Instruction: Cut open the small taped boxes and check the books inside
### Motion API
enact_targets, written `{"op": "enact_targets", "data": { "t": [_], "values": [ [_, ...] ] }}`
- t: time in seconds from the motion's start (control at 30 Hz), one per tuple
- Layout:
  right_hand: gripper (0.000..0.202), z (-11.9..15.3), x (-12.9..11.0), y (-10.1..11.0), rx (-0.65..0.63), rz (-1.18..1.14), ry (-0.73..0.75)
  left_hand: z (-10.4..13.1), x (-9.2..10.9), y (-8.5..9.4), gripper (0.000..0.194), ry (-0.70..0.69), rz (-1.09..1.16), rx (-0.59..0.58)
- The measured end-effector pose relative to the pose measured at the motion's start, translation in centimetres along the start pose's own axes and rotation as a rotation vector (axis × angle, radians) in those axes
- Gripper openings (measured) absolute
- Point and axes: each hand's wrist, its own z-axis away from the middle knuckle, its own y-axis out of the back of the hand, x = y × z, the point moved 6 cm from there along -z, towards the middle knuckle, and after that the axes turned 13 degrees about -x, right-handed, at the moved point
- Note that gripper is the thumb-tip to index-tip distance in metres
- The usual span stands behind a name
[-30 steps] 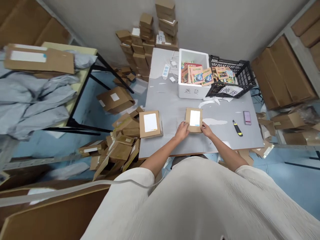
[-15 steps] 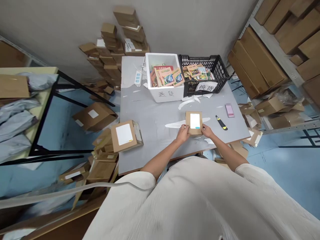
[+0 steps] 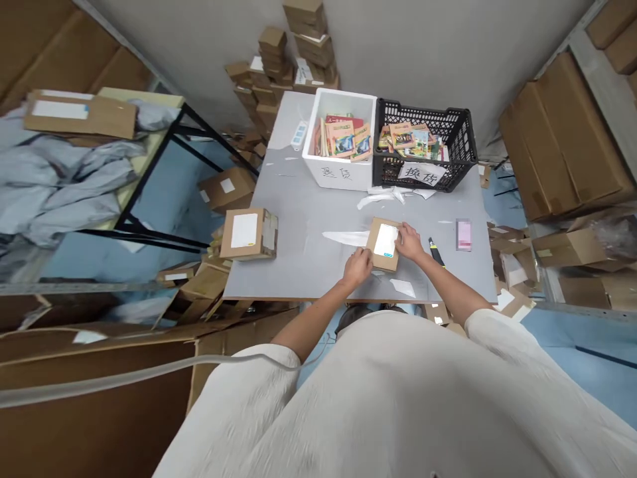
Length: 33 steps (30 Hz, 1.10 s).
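A small cardboard box (image 3: 377,260) with a white label (image 3: 386,240) lies slightly turned on the grey table (image 3: 298,272). My left hand (image 3: 358,267) grips its lower left edge with the fingers closed. At the box's right side, my right hand (image 3: 409,241) has its fingers on the edge and the label's right border. A black and yellow cutter (image 3: 436,252) lies just right of my right hand, partly hidden by the forearm. Beneath and left of the box is a strip of white paper (image 3: 346,238).
A white foam bin (image 3: 338,174) and a black crate (image 3: 460,149), both with books, stand at the table's back. A larger labelled box (image 3: 243,236) is at the left edge, a pink item (image 3: 464,235) at the right. Grey parcels (image 3: 64,172) fill the left side table.
The camera view has turned. The small box is now tilted clockwise, and my right hand has moved up from its lower right corner to its upper right side.
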Motion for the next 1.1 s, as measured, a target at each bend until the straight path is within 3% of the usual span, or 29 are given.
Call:
{"op": "enact_targets", "data": {
  "t": [0.13, 0.23, 0.4, 0.63, 0.83, 0.93, 1.0, 1.1],
  "values": [
    [0.071, -2.8, -1.3, 0.8, -0.117, 0.087, -0.001, 0.8, 0.4, -0.8, 0.035, 0.069, 0.071, -0.108],
    [0.069, -3.0, -1.6, 1.2, -0.152, 0.119, -0.028, 0.8, -0.3, -0.9, 0.038, 0.131, 0.087, -0.092],
    [0.059, -0.8, 0.1, 1.6, -0.133, 0.095, -0.196, -0.2, -2.5, 0.2, 0.042, 0.125, 0.147, -0.016],
    [0.043, 2.5, 2.5, -0.7, -0.187, -0.085, -0.235, -3.4, -4.5, 2.0, 0.066, 0.038, 0.247, -0.003],
    [0.068, 2.5, 3.8, -1.1, -0.019, -0.411, -0.293, -6.7, -5.6, 3.4, 0.078, 0.165, 0.455, 0.058],
    [0.082, 1.8, 3.6, -1.2, 0.025, -0.624, -0.302, -8.0, -5.6, 3.4, 0.083, 0.223, 0.619, 0.0],
    [0.084, 1.6, 3.2, -1.3, 0.04, -0.71, -0.318, -8.4, -5.2, 3.4, 0.082, 0.232, 0.723, -0.031],
    [0.08, 2.0, 2.8, -0.9, 0.114, -0.761, -0.365, -8.2, -4.8, 4.2, 0.074, 0.202, 0.805, 0.03]
  ]
}}
